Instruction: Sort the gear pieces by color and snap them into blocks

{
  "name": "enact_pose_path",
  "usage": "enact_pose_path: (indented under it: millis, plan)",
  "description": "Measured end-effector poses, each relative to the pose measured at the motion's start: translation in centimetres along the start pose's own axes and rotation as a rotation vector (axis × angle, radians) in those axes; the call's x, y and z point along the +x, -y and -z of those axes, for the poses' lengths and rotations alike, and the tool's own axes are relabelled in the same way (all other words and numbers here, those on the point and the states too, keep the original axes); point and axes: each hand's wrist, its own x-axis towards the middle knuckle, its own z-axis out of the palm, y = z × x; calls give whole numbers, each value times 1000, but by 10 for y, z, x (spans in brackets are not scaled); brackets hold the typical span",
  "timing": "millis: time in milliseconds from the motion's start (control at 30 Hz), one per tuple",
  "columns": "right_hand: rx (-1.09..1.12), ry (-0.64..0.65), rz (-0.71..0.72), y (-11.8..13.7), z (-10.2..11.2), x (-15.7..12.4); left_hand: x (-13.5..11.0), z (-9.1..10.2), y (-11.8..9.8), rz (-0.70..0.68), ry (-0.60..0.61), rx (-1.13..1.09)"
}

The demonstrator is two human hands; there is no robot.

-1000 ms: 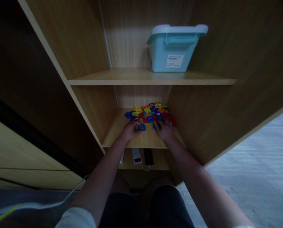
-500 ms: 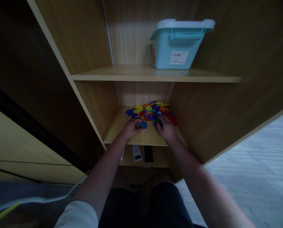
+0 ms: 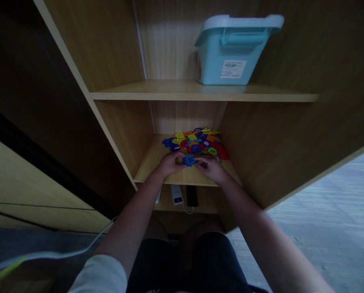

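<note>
A heap of small coloured plastic interlocking pieces [image 3: 200,142] lies at the back of the middle shelf [image 3: 157,169] of a wooden cabinet. My left hand [image 3: 168,163] and my right hand [image 3: 210,167] meet just in front of the heap. Both are closed on a blue piece [image 3: 189,160] held between them, with fingertips pinched at either side of it. The pieces under my fingers are partly hidden.
A light blue lidded storage box [image 3: 235,51] with a label stands on the upper shelf [image 3: 169,95]. Below the middle shelf lie a white power bank [image 3: 177,194] with a cable and a black device [image 3: 192,196]. My knees are in front of the cabinet.
My right hand has drawn back from the heap toward my left hand, and both now pinch the blue piece between them. The view has tilted slightly downward.
</note>
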Motion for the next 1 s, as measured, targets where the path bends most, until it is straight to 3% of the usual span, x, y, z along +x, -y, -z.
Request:
enact_pose_path:
  millis: [400, 1000]
  plan:
    - [-100, 36, -17, 1, 1, 1, 1, 3, -5, 38, 54, 12]
    - [-131, 123, 93, 14, 3, 5, 0, 5, -6, 43, 82, -19]
